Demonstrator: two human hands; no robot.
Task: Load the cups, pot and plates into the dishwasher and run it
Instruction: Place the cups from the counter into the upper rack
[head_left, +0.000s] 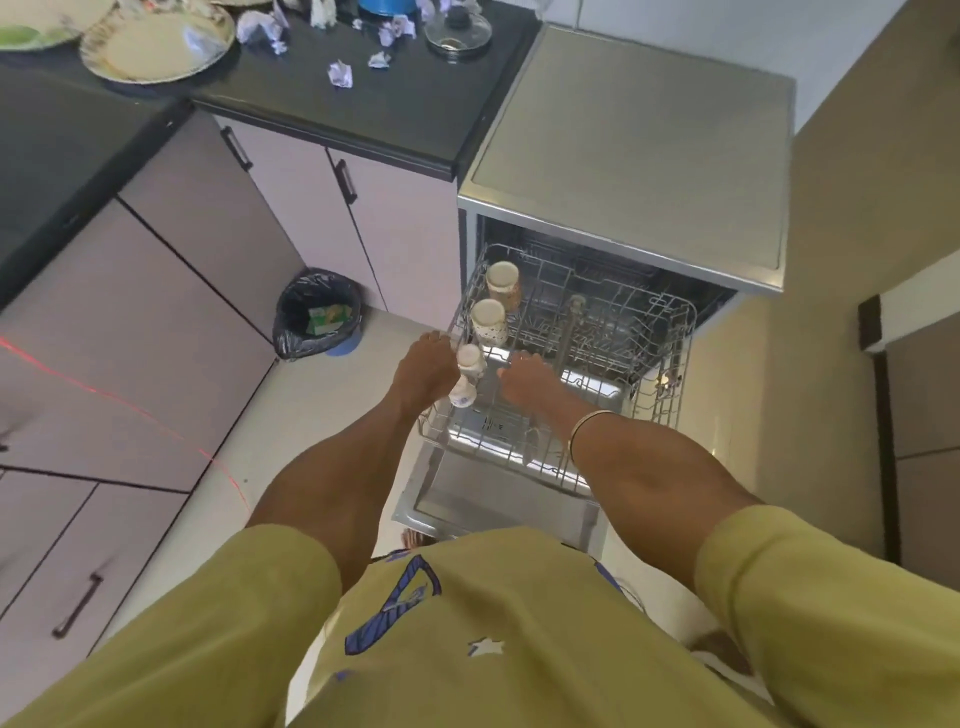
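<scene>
The dishwasher (634, 156) stands open with its upper rack (670, 358) pulled out. Two cups, one (503, 280) behind the other (488, 319), sit upside down along the rack's left side. A third small white cup (466, 376) lies tilted at the rack's front left, between my hands. My left hand (423, 371) holds it from the left. Just right of the cup, my right hand (524, 382) has its fingers bent down onto the rack wires; its grip is hidden. Plates, one large (156, 47) and one at the corner (36, 26), and a blue pot (387, 5) are on the black counter.
A glass lid (457, 31) and several crumpled paper balls (340, 74) lie on the counter (405, 114). A bin with a black liner (317, 312) stands on the floor left of the dishwasher. The open door (498, 504) juts out below the rack in front of me.
</scene>
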